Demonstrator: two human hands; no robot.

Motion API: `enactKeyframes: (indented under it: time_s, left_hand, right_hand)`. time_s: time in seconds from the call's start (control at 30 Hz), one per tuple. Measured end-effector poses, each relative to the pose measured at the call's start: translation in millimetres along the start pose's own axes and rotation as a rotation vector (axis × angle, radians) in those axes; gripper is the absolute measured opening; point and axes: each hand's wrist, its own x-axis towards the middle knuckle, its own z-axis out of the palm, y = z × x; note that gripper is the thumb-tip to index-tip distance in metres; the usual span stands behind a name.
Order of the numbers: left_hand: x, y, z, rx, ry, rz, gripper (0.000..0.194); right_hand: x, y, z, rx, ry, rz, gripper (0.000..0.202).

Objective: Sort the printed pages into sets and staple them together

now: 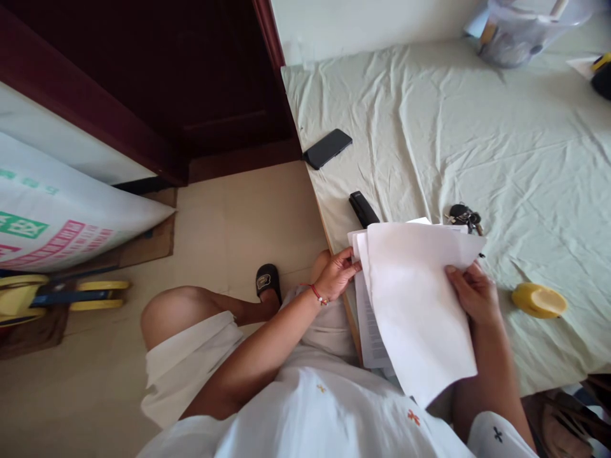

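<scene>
White paper sheets (420, 305) are held between my two hands over the table's near left edge, the top one blank and slightly curved. My left hand (338, 273) pinches their left edge, a red bracelet on its wrist. On the right side my right hand (472, 289) grips them, thumb on top and fingers partly hidden beneath. Printed sheets (372, 331) show under the left part of the stack. Just beyond the papers lie a black stapler (363, 208) and a bunch of keys (465, 216). A yellow object with a pale flat face (539, 300) rests right of my right hand.
A black phone (328, 148) lies near the left edge of the cloth-covered table (477, 140). At the back right stands a clear plastic container (518, 38). A large white sack (71, 210) and a yellow-wheeled item (62, 298) are on the floor at left.
</scene>
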Motion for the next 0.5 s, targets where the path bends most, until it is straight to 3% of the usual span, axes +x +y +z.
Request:
enactKeyframes:
  time_s: [0.13, 0.33, 0.5]
  left_hand:
    - [0, -1, -0.1, -0.005, 0.0, 0.004, 0.041]
    - [0, -2, -1.1, 0.008, 0.002, 0.029, 0.043]
    - [0, -5, -3.0, 0.031, 0.022, 0.023, 0.039]
  right_hand:
    - [0, 8, -2, 0.007, -0.106, 0.026, 0.03]
    - [-4, 12, -4, 0.014, -0.133, 0.063, 0.035]
    - [-2, 6, 0, 0.114, -0.136, 0.056, 0.073]
